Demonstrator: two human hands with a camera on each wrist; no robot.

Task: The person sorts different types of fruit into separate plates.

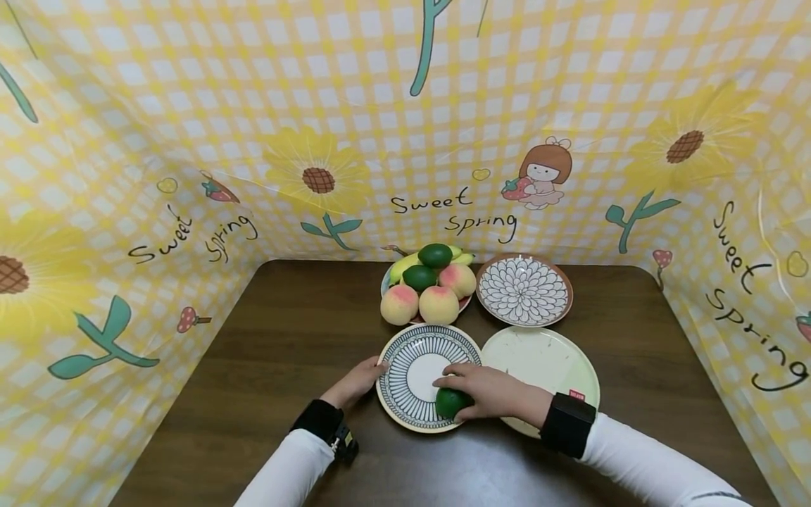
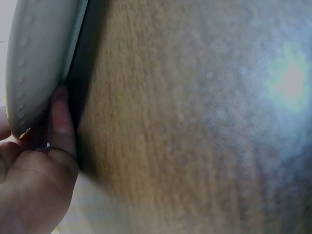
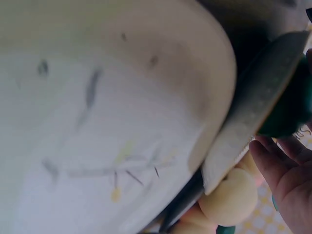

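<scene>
A round plate with a black-and-white striped border (image 1: 405, 398) lies in front of the person. At its left edge the left hand (image 1: 356, 382) grips the rim, with fingers reaching beneath the plate (image 2: 41, 58) in the left wrist view. The right hand (image 1: 494, 391) holds a dark green oval fruit (image 1: 451, 404) over the right part of this plate, fingers curled round it. Whether the fruit touches the plate cannot be told. In the right wrist view the green fruit (image 3: 287, 109) is partly cut off by the frame's edge.
Behind the striped plate stands a plate heaped with peaches (image 1: 438, 305), bananas (image 1: 405, 267) and two green fruits (image 1: 435, 255). A brown-rimmed petal-patterned plate (image 1: 524, 290) is at the back right. A pale green plate (image 1: 545, 359) lies under the right forearm. Checked cloth (image 1: 380, 155) encloses the brown table (image 1: 285, 317).
</scene>
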